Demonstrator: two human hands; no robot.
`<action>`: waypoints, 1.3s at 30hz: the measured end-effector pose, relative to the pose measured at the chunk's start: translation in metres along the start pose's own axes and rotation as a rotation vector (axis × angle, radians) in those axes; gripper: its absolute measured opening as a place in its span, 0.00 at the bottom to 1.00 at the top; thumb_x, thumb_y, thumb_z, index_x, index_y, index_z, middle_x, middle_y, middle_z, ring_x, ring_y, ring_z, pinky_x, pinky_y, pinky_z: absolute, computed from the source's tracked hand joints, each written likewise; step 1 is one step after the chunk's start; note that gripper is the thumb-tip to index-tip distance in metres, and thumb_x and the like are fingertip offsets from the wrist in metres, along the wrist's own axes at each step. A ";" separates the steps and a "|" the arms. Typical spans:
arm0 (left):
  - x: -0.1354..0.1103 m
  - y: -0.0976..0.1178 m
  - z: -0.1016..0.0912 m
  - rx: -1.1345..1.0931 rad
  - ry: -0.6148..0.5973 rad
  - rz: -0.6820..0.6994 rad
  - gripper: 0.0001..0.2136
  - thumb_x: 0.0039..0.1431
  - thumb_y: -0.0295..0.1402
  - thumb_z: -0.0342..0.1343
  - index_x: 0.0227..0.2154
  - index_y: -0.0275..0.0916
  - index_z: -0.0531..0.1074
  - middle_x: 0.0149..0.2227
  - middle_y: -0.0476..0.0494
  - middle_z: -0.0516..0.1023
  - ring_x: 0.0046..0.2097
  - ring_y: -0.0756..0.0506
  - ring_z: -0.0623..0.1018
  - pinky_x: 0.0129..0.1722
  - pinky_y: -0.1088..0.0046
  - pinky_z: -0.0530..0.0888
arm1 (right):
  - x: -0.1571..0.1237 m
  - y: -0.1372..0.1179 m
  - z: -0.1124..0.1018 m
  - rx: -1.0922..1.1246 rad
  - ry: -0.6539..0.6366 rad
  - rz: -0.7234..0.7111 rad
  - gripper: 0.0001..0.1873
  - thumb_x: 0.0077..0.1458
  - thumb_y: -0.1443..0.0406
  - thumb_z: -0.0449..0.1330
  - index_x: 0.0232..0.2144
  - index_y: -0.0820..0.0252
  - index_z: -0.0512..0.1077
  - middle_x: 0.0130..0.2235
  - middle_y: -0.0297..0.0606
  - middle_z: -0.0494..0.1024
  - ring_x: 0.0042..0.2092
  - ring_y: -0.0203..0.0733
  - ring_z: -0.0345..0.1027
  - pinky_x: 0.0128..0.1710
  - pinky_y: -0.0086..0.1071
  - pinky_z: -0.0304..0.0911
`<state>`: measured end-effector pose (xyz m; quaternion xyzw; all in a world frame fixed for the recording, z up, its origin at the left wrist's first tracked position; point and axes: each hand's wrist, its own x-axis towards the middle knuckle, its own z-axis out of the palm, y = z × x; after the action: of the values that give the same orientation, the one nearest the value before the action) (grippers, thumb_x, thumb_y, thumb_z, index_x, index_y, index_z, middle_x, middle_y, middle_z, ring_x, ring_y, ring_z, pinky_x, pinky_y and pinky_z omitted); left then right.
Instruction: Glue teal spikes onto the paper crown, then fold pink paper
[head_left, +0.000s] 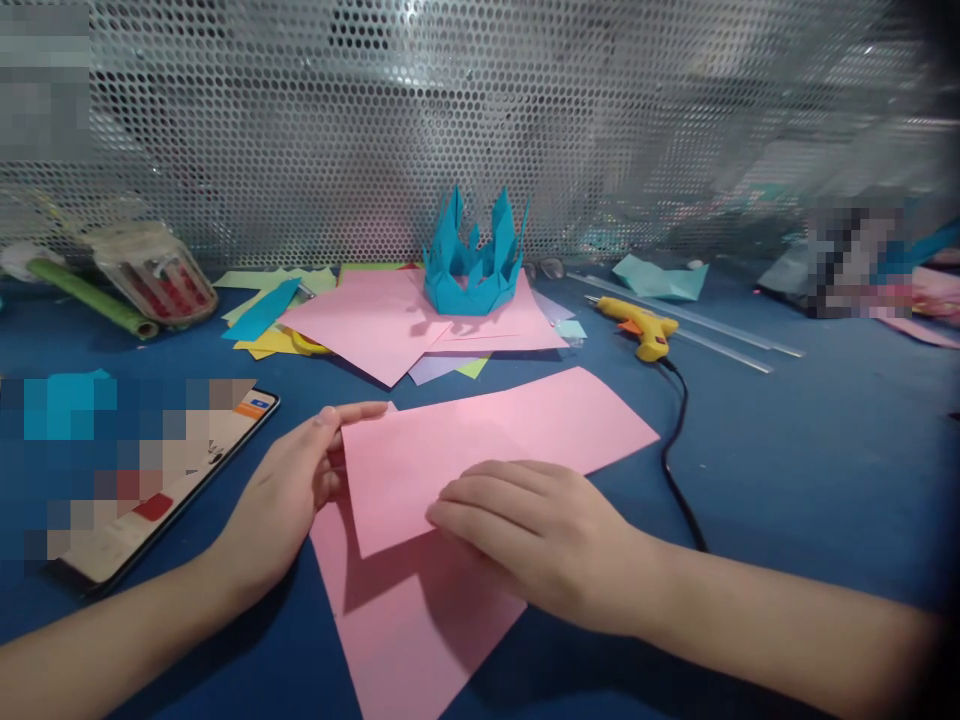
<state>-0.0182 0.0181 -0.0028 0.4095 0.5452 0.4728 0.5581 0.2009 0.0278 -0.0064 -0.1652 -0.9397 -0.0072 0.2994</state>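
Lower sheet (pixel 420 650): pink, laid on the blue table (pixel 810 470), nearer the camera than the crown (pixel 471 290); whether it is joined to the upper one cannot be told.
Upper sheet (pixel 465 440): pink, raised over the lower sheet, in front of the crown; shadow cast below.
Right hand (pixel 540 530): laid over the upper sheet's near edge, in front of the crown and a bit right; fingers pressed together, thumb hidden, so pinch cannot be told.
Left hand (pixel 289 490): set at the upper sheet's left edge, front-left of the crown; index stretched along the far edge, other fingers curled, tips hidden, grip cannot be told.
Crown: blue paper, stood on pink paper (pixel 360 320).
Glue gun (pixel 645 330): yellow, right of the crown.
Phone (pixel 169 505): front-left of the crown.
Jar (pixel 161 275): tipped, far left of the crown.
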 end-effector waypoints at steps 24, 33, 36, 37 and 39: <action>-0.007 -0.002 -0.008 0.164 -0.116 0.149 0.20 0.60 0.56 0.53 0.45 0.50 0.78 0.54 0.47 0.77 0.57 0.36 0.73 0.55 0.64 0.70 | 0.020 0.003 -0.017 1.246 -0.094 1.231 0.20 0.31 0.58 0.77 0.16 0.60 0.69 0.16 0.24 0.64 0.19 0.26 0.49 0.18 0.24 0.48; -0.009 0.001 -0.002 -0.052 -0.150 0.082 0.23 0.45 0.55 0.67 0.42 0.50 0.80 0.40 0.45 0.84 0.39 0.41 0.82 0.35 0.72 0.78 | 0.020 0.015 -0.014 1.267 0.006 1.316 0.30 0.34 0.45 0.72 0.19 0.58 0.60 0.21 0.26 0.61 0.23 0.29 0.52 0.20 0.24 0.53; -0.009 0.003 0.001 -0.060 -0.112 0.053 0.19 0.47 0.45 0.70 0.43 0.50 0.80 0.36 0.48 0.84 0.33 0.44 0.82 0.32 0.74 0.77 | 0.021 0.019 -0.019 1.183 0.127 1.256 0.28 0.39 0.44 0.70 0.23 0.58 0.62 0.25 0.27 0.62 0.25 0.29 0.52 0.21 0.23 0.52; -0.009 0.002 0.001 -0.057 -0.097 0.051 0.17 0.47 0.42 0.71 0.42 0.50 0.80 0.35 0.48 0.84 0.33 0.45 0.81 0.31 0.75 0.76 | 0.021 0.021 -0.021 1.161 0.151 1.238 0.27 0.41 0.44 0.69 0.24 0.57 0.62 0.25 0.26 0.62 0.24 0.28 0.51 0.20 0.23 0.51; -0.008 0.002 0.001 -0.048 -0.071 0.054 0.14 0.47 0.40 0.71 0.38 0.48 0.81 0.34 0.49 0.84 0.35 0.45 0.81 0.32 0.76 0.76 | 0.023 0.022 -0.028 1.124 0.158 1.167 0.25 0.44 0.47 0.69 0.24 0.57 0.63 0.23 0.25 0.60 0.21 0.27 0.48 0.18 0.23 0.49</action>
<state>-0.0169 0.0109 0.0014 0.4270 0.5022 0.4860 0.5738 0.2059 0.0519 0.0275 -0.4525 -0.5414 0.6113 0.3584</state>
